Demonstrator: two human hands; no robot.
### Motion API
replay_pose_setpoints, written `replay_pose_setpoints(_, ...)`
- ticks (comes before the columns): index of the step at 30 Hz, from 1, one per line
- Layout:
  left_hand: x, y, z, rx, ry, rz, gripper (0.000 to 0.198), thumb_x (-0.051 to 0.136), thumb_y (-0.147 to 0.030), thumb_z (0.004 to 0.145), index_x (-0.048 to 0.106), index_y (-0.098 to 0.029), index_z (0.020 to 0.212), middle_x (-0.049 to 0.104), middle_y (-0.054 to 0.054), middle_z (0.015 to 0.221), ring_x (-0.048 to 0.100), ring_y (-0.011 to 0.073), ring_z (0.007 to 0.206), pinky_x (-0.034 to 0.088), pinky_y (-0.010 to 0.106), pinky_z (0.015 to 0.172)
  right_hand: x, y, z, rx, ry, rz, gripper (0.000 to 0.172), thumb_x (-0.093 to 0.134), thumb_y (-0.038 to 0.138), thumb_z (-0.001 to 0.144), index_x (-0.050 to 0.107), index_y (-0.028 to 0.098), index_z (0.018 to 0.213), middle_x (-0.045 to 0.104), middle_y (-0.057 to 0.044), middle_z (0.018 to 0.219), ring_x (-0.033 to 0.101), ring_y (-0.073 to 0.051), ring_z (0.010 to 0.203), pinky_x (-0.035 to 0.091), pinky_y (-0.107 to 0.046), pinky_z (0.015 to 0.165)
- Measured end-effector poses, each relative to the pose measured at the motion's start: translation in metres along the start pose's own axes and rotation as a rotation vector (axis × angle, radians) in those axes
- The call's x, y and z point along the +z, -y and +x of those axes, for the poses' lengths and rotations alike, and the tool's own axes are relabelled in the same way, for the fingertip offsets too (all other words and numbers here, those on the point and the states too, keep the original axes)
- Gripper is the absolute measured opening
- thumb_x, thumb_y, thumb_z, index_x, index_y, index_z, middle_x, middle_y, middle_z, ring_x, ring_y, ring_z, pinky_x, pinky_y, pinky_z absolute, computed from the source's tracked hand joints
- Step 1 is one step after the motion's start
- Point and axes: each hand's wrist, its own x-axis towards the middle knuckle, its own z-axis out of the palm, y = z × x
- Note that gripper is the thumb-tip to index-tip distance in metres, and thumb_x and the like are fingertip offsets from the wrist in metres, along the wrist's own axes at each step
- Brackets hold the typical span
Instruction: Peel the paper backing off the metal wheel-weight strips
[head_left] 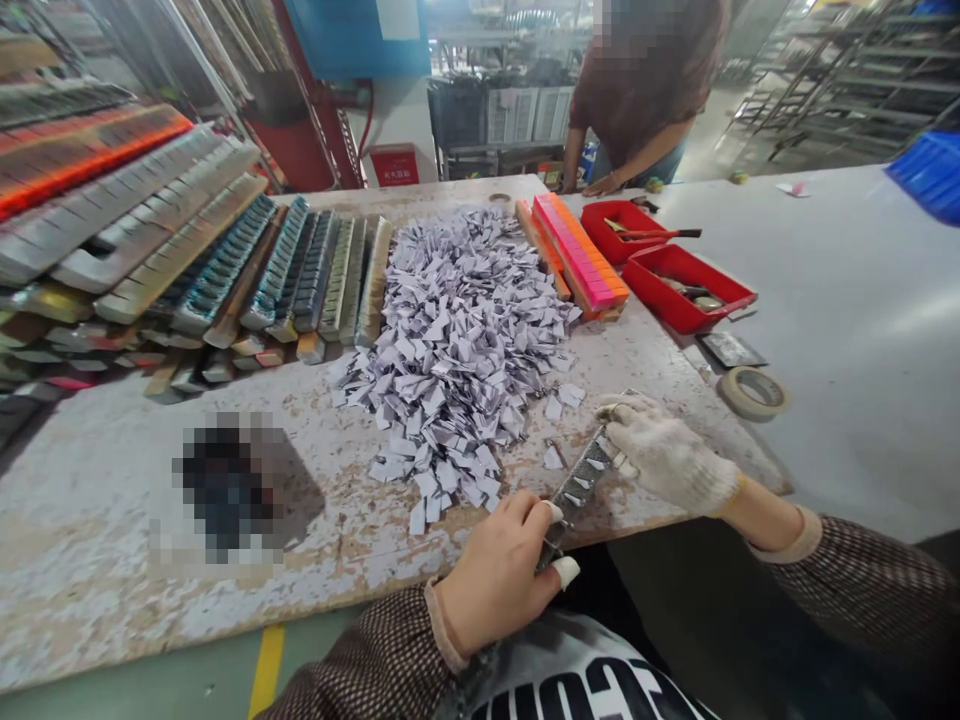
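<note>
A narrow dark strip (pixel 581 482) with several small white pieces along it slants over the table's front edge. My left hand (pixel 510 555), bare with white coverings on the thumb and a fingertip, is closed around its near end. At the far end my right hand (pixel 660 450), in a white knitted glove, has its fingers closed on the strip. Just beyond lies a large heap of small white tag-like pieces (pixel 457 340). A few loose pieces (pixel 553 457) rest beside the strip.
Slotted bars (pixel 165 215) in several colours are stacked at left. A pink and orange bar (pixel 577 250) lies right of the heap. Farther right are red trays (pixel 682 290) and a tape roll (pixel 752 392). A blurred dark object (pixel 229 485) stands front left. Another person (pixel 645 90) leans at the back.
</note>
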Motion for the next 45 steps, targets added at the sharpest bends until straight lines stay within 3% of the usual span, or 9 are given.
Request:
replay_pose_setpoints(10,0.0,0.001,0.004,0.002,0.03,-0.011,0.038,0.076,-0.024,0.086,0.057,-0.019,0.119,0.061,0.01,0.121,0.065,0.028,0.106,0.057,0.043,0.092,0.015,-0.007,-0.001,-0.012,0.017,0.027,0.02,0.05,0.018,0.098,0.07,0.014,0.098,0.069,-0.019,0.118,0.061,-0.035,0.123,0.051,-0.055,0.107)
replay_pose_setpoints(14,0.0,0.006,0.001,0.051,0.0,-0.016,0.038,0.076,-0.035,0.09,0.058,-0.02,0.119,0.063,0.009,0.118,0.066,0.0269,0.104,0.057,0.04,0.089,0.018,-0.002,-0.003,0.008,-0.022,0.021,0.018,0.051,0.019,0.098,0.067,0.018,0.09,0.069,-0.017,0.113,0.064,-0.033,0.116,0.053,-0.055,0.104)
replay_pose_setpoints(18,-0.009,0.019,0.009,0.079,-0.18,0.107,0.029,0.072,-0.041,0.094,0.06,-0.02,0.111,0.067,0.006,0.105,0.065,0.0253,0.096,0.055,0.037,0.083,0.021,0.012,-0.006,0.031,-0.089,0.03,0.016,0.052,0.02,0.098,0.062,0.019,0.085,0.067,-0.017,0.108,0.065,-0.033,0.11,0.054,-0.054,0.1)
replay_pose_setpoints(22,-0.032,0.036,0.038,-0.022,-0.447,0.513,0.018,0.068,-0.026,0.096,0.062,-0.016,0.11,0.066,0.013,0.115,0.059,0.0316,0.104,0.05,0.047,0.088,0.023,0.022,-0.005,0.057,-0.135,0.116,0.014,0.058,0.024,0.098,0.06,0.021,0.085,0.067,-0.016,0.113,0.063,-0.032,0.119,0.052,-0.052,0.107)
replay_pose_setpoints(26,-0.049,0.053,0.063,-0.044,-0.495,0.69,0.006,0.062,-0.013,0.094,0.067,-0.015,0.098,0.066,0.016,0.111,0.057,0.0336,0.103,0.046,0.049,0.085,0.025,0.017,-0.012,0.118,-0.186,0.147,0.015,0.063,0.032,0.098,0.06,0.021,0.088,0.066,-0.016,0.12,0.062,-0.034,0.121,0.054,-0.053,0.105)
replay_pose_setpoints(31,-0.048,0.063,0.059,-0.02,-0.545,0.627,0.004,0.068,-0.015,0.09,0.068,-0.019,0.091,0.068,0.01,0.105,0.059,0.0306,0.101,0.043,0.047,0.089,0.018,0.015,-0.021,0.144,-0.266,0.13,0.012,0.063,0.032,0.098,0.061,0.02,0.095,0.065,-0.016,0.121,0.062,-0.035,0.121,0.057,-0.05,0.099)
replay_pose_setpoints(35,-0.039,0.058,0.047,0.002,-0.607,0.523,0.01,0.067,-0.016,0.091,0.067,-0.021,0.101,0.069,0.005,0.101,0.062,0.0251,0.098,0.045,0.041,0.087,0.01,0.03,-0.003,0.182,-0.318,0.18,0.009,0.061,0.031,0.099,0.06,0.022,0.099,0.064,-0.015,0.124,0.058,-0.034,0.129,0.052,-0.052,0.106)
replay_pose_setpoints(39,-0.027,0.045,0.043,0.072,-0.636,0.455,0.019,0.066,-0.012,0.089,0.066,-0.022,0.105,0.07,0.005,0.103,0.063,0.0231,0.1,0.046,0.038,0.089,0.01,0.052,0.036,0.308,-0.218,0.504,0.014,0.062,0.038,0.096,0.062,0.023,0.094,0.064,-0.014,0.124,0.054,-0.036,0.131,0.045,-0.056,0.111)
replay_pose_setpoints(45,-0.016,0.042,0.039,0.1,-0.62,0.402,0.021,0.07,-0.012,0.085,0.063,-0.02,0.103,0.07,0.007,0.106,0.064,0.0261,0.099,0.049,0.041,0.089,0.021,0.061,0.07,0.382,-0.115,0.866,0.025,0.056,0.04,0.096,0.056,0.024,0.076,0.061,-0.005,0.088,0.058,-0.021,0.08,0.054,-0.036,0.076)
